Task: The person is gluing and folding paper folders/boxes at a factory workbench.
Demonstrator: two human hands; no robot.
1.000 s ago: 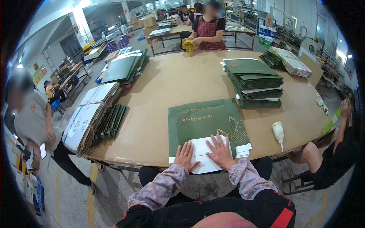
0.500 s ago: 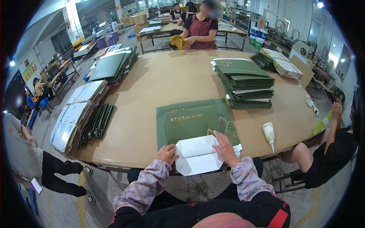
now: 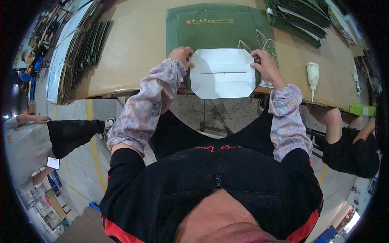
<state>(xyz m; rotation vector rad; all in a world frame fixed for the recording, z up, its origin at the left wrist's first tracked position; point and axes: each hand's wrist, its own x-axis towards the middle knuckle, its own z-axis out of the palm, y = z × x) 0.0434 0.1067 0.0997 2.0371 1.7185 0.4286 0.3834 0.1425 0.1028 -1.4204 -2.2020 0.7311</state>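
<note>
A white card panel (image 3: 223, 81) with clipped corners and crease lines is between my hands, over the table's near edge, its lower part past the edge. My left hand (image 3: 182, 56) pinches its upper left side with curled fingers. My right hand (image 3: 265, 65) grips the upper right side, thumb near the edge. Behind the panel lies a flat green printed card sheet (image 3: 210, 34) with gold line drawings, partly covered by the panel. My patterned sleeves reach up from below.
On the brown table (image 3: 133, 44), bundled card (image 3: 73, 52) stands at left and a green stack (image 3: 298, 18) at far right. A white squeeze bottle (image 3: 313, 79) is at right. One person (image 3: 30, 137) with a phone is at left; another (image 3: 348, 150) sits at right.
The view has tilted down, so the table sits higher in it. The white panel has turned from slanted to nearly level, and both hands now hold its upper sides.
</note>
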